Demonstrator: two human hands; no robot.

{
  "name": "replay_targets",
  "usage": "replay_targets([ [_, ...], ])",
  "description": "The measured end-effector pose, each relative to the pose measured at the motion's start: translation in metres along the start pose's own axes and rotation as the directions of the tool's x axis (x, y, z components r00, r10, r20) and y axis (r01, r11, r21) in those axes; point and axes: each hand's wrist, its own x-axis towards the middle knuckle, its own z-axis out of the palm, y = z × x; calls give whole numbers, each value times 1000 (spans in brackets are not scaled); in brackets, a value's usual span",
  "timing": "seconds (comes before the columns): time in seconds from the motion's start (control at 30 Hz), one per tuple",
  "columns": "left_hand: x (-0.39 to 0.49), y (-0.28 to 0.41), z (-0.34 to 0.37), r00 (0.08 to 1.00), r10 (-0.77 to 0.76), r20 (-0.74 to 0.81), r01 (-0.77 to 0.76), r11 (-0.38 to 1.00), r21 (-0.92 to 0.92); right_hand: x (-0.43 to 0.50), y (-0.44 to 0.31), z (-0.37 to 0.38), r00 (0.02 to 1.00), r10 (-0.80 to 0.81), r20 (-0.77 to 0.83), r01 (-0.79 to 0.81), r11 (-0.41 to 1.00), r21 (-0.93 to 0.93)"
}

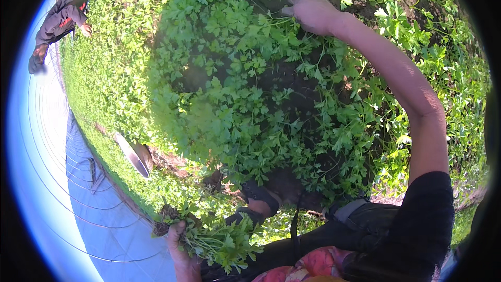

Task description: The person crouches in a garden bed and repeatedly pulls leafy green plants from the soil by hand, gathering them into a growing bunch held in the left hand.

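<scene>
My left hand [179, 243], low in the head view, grips a bunch of uprooted leafy seedlings [219, 241] that look like celery or parsley. Dark soil clings to their roots [166, 219], which stick out past my thumb. At the top, my right hand [315, 13] reaches down among the standing plants [242, 86] of the same leafy kind. Its fingers are partly curled beside thin stems over dark soil. Whether any stem is pinched between them cannot be made out.
My shoe [256, 196] rests at the near edge of the plants. To the left, a round metal-rimmed container [133, 156] lies tilted in the greenery. A co-worker [62, 19] in a grey jacket bends over the bed at upper left. Plastic sheeting with thin hoops [105, 219] curves along the left.
</scene>
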Motion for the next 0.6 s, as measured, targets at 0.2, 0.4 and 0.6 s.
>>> replay_targets([
  [0.2,-2,2,8,995,-19,-95,17,1000,-17,37,22,22,945,158,-287,-138,986,88],
  [0.4,2,2,-1,997,-35,-70,33,999,-22,82,-8,17,986,107,-129,-103,994,41],
  [0.6,4,2,3,991,-19,-130,18,1000,-5,84,18,44,798,422,-431,-46,755,654],
])
